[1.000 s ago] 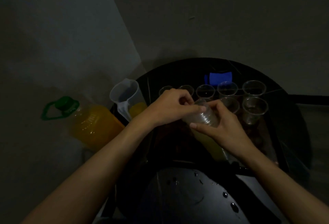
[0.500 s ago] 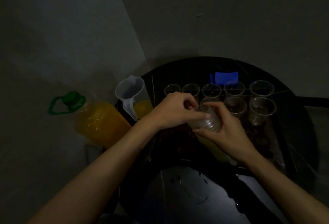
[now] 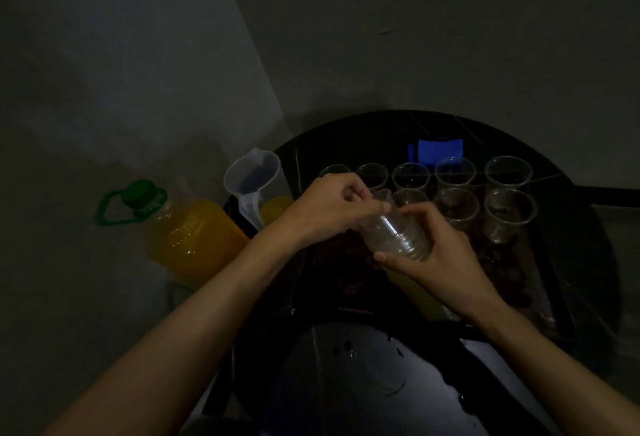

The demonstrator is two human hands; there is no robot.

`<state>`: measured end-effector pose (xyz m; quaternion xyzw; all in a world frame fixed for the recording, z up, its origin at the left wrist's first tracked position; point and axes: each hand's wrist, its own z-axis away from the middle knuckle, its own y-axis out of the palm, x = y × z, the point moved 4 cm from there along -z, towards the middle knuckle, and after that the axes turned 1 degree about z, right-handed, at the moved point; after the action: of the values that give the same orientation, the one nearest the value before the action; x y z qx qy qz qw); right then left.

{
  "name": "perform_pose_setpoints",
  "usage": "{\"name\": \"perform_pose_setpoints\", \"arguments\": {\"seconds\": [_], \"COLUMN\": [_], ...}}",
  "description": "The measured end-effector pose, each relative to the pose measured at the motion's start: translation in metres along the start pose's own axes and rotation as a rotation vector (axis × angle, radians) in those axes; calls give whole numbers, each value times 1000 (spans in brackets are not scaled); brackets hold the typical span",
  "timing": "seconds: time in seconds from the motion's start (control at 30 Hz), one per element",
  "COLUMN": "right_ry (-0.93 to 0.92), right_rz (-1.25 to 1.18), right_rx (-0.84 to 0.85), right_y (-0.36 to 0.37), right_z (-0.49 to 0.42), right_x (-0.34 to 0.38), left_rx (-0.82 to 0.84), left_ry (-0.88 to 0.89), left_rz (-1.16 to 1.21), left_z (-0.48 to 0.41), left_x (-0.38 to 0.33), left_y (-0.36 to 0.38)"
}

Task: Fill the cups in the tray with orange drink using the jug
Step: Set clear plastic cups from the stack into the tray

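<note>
The right hand (image 3: 437, 264) clamps its grip round the stack of cups (image 3: 398, 240) while the left hand (image 3: 329, 209) pinches the top cup (image 3: 382, 197).

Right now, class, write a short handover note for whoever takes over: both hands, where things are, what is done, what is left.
Left hand pinches the rim of the top cup; right hand grips the stack of clear cups above the tray.
At least eight cups stand in the tray, none visibly filled.
The jug, holding a little orange drink, stands left of the tray, the green-capped bottle beyond it.
Done: two rows started. Left: place remaining cups, then pour.
</note>
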<state>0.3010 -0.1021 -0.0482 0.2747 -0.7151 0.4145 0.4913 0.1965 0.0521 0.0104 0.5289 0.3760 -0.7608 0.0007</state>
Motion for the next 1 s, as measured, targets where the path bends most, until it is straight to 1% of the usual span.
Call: {"name": "perform_pose_setpoints", "arguments": {"seconds": [0.1, 0.23, 0.33, 0.4, 0.5, 0.6, 0.73, 0.87, 1.0], "right_ry": [10, 35, 42, 52, 54, 61, 62, 66, 66], "right_rz": [22, 1, -9, -24, -20, -21, -17, -13, -9], "right_rx": [-10, -33, -45, -54, -56, -57, -55, -63, -74], "right_y": [-2, -6, -8, -9, -10, -10, -11, -11, -12], "right_z": [0, -1, -1, -2, -2, -2, -1, -2, -2], "right_x": [-3, -6, -7, -7, -6, -8, -8, -8, -9], "left_rx": [-56, -143, -230, -263, -276, -306, -269, -222, -245], "left_ry": [12, 51, 36, 13, 28, 31, 22, -41, -99], "left_rz": [20, -24, -48, -109, -154, -248, -409, -531, -548], "left_z": [1, 9, 17, 21, 26, 31, 37, 39, 38], "left_x": [2, 10, 23, 33, 45, 51, 67, 90, 108], "left_y": [-18, -51, -68, -72, -69, -63, -49, -33, -20]}}
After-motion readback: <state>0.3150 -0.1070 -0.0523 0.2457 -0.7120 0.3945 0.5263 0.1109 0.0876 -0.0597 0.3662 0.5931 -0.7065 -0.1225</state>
